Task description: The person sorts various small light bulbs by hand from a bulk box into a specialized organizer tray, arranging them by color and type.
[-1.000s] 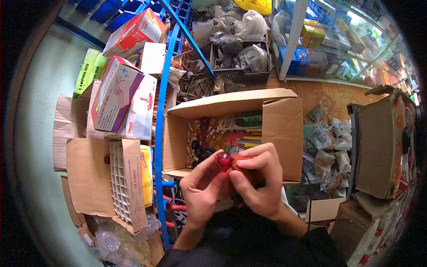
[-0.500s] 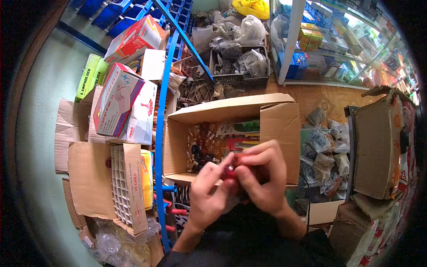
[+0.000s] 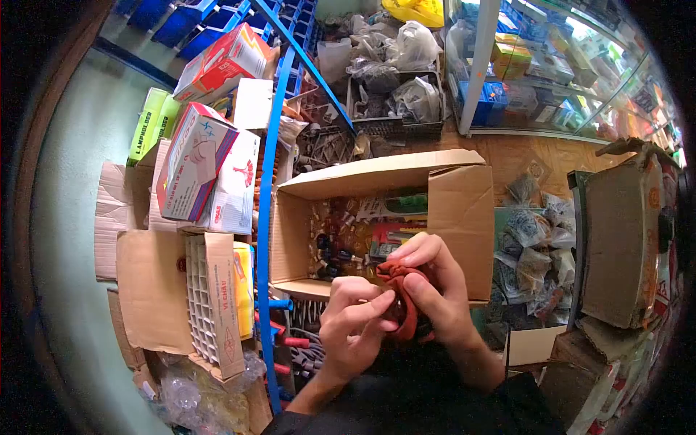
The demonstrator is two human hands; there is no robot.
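Note:
A crumpled red cloth [image 3: 408,312] is pinched between the thumb and fingers of my right hand [image 3: 440,293], over the near edge of an open cardboard box [image 3: 312,288]. My left hand [image 3: 357,319] touches the cloth from the left, its fingers curled and its fingertips against a dark part of the bundle. What lies inside the folds is hidden. Inside the box are several small bulbs [image 3: 330,250] with metal bases, some dark, and a green package [image 3: 409,204].
A blue upright post [image 3: 267,217] stands just left of the box. Further left are stacked cartons [image 3: 196,167] and a divided box [image 3: 199,304]. Small plastic bags [image 3: 533,268] lie to the right, a glass cabinet [image 3: 536,134] behind, and a black crate [image 3: 399,129] beyond.
The red cloth now shows more fully, hanging below my right fingers. My left hand has shifted slightly right and down, its fingers more curled. The whole view has moved a little.

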